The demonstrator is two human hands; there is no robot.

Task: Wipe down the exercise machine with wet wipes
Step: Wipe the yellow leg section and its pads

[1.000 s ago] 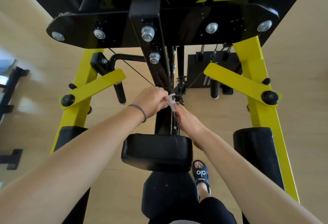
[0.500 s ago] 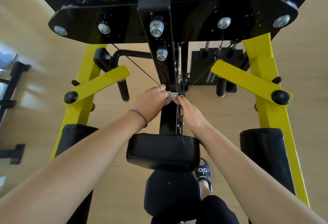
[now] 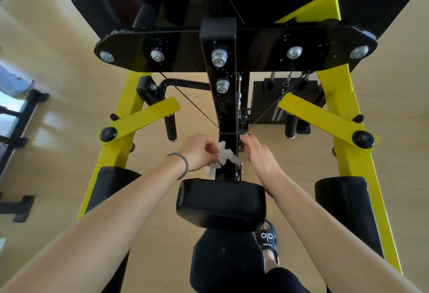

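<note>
On the black centre post [image 3: 228, 116] of the exercise machine [image 3: 343, 116], just above the small black pad [image 3: 220, 202], I see my left hand [image 3: 200, 152] with its fingers curled round a crumpled white wet wipe [image 3: 224, 157]. The wipe lies against the left face of the post, its loose end hanging down toward the pad. A grey hair tie [image 3: 183, 162] sits on that wrist. My right hand [image 3: 258, 153] reaches to the right side of the same post, fingertips up at the small pulley [image 3: 242, 131] where the thin cables meet; I cannot tell whether they pinch anything there or only touch it. The wide black plate [image 3: 162, 53] with its row of silver bolts crosses above, speckled with droplets. Yellow arms [image 3: 144, 117] angle out on both sides, and black roller pads [image 3: 341, 200] stand lower down by the yellow legs. A foot in a black sandal [image 3: 268, 238] rests on the wooden floor [image 3: 69, 84] under the right forearm.
</note>
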